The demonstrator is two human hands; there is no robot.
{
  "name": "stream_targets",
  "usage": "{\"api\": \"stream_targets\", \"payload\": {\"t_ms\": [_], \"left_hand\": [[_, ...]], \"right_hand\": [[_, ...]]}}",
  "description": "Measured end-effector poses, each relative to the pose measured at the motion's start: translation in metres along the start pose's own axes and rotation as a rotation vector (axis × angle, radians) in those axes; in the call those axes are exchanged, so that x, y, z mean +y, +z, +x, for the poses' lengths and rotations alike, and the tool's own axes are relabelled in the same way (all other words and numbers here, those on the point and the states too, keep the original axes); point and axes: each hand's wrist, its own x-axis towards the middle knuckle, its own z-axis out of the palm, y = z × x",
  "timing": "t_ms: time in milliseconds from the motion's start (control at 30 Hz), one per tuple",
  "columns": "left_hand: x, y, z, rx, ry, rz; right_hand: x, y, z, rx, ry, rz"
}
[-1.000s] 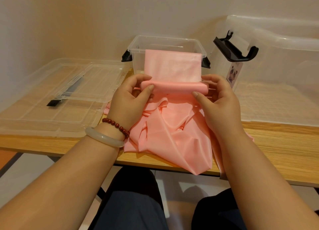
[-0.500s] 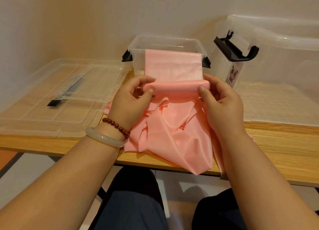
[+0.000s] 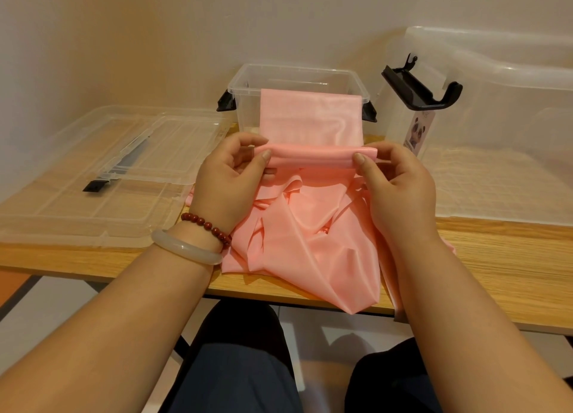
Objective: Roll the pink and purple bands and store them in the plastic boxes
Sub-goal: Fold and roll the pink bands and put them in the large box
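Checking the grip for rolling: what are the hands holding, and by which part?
Both hands hold the pink band by its rolled part. The left hand pinches the roll's left end and the right hand its right end.

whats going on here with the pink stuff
A person holds a partly rolled pink band: the left hand and right hand each pinch an end of the roll. The band's far end drapes over the rim of the small clear box; the loose rest lies bunched on the table.
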Motion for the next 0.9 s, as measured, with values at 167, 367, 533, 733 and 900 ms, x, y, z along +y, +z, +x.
{"api": "stream_targets", "payload": {"t_ms": [167,367,533,733,900], "left_hand": [[0.0005,-0.0006,0.0003,0.028,-0.014,0.028],[0.0007,-0.0010,-0.0001,0.034,-0.019,0.035],[0.0001,-0.0021,0.0004,0.011,-0.009,0.022],[-0.0042,-0.0012,0.0028,0.017,-0.021,-0.001],[-0.0054,-0.0026,0.0034,0.049,0.009,0.067]], "right_hand": [[-0.0009,-0.0003,-0.0012,-0.031,-0.009,-0.003],[0.0003,-0.0017,-0.0008,-0.094,0.003,0.005],[-0.0010,-0.0019,-0.0007,-0.051,0.004,-0.035],[-0.0020,-0.0012,-0.0013,-0.038,0.023,-0.024],[-0.0014,-0.0013,-0.0007,-0.079,0.006,-0.052]]}}
